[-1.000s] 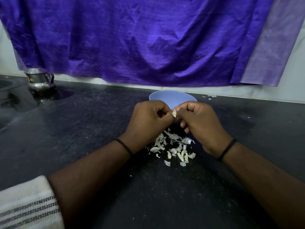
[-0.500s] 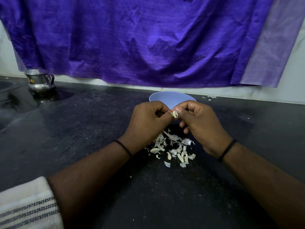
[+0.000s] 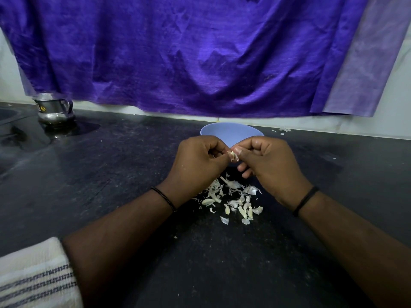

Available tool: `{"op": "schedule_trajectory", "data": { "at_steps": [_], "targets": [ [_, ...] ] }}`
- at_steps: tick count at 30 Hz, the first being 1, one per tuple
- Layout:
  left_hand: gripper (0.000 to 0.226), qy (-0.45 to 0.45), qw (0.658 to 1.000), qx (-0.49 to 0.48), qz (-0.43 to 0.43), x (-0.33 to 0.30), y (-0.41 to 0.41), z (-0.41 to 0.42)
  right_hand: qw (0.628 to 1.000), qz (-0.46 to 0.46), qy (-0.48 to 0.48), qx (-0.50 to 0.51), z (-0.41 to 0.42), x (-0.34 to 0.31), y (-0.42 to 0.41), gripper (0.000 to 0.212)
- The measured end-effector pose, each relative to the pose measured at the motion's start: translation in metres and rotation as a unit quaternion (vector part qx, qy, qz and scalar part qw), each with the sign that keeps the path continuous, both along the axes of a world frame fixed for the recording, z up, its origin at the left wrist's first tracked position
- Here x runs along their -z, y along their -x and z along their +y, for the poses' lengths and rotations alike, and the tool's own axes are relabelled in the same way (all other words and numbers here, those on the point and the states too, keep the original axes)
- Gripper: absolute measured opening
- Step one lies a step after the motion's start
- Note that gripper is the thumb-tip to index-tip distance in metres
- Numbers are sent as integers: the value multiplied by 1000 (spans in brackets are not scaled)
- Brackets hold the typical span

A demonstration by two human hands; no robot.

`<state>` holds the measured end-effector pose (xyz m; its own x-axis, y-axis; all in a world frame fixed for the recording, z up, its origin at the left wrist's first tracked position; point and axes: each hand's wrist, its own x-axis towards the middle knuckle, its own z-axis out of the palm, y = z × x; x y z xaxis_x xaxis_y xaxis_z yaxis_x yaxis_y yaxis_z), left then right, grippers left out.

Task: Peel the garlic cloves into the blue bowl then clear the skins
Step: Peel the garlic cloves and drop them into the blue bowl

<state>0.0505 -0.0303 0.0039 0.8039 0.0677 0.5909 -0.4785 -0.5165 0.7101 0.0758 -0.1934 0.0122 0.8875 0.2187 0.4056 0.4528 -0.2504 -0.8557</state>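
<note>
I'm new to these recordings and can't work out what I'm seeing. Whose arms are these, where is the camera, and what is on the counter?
There is no machine here: a person wears one camera on the head, looking forward and down, so the arms are their own. The left hand and right hand meet in front of a blue bowl and together pinch a garlic clove, apparently peeling it. Below the hands, loose skins lie scattered on the dark counter. A few more scraps lie by the wall on the right. At far left stands a steel pot. A purple cloth hangs behind. A striped cloth shows at the lower left corner.
</note>
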Motion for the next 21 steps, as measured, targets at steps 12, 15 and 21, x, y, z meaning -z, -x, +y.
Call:
{"op": "schedule_trajectory", "data": {
  "at_steps": [12,15,21],
  "targets": [
    [14,11,1000,11,7,1,0,-2,999,0,-42,22,6,5,2,14],
    [16,53,998,20,30,3,-2,-3,998,-11,-50,31,9,7,5,16],
    [17,111,990,50,67,4,-3,-5,998,-18,-61,23,9,6,5,18]
  ]
}}
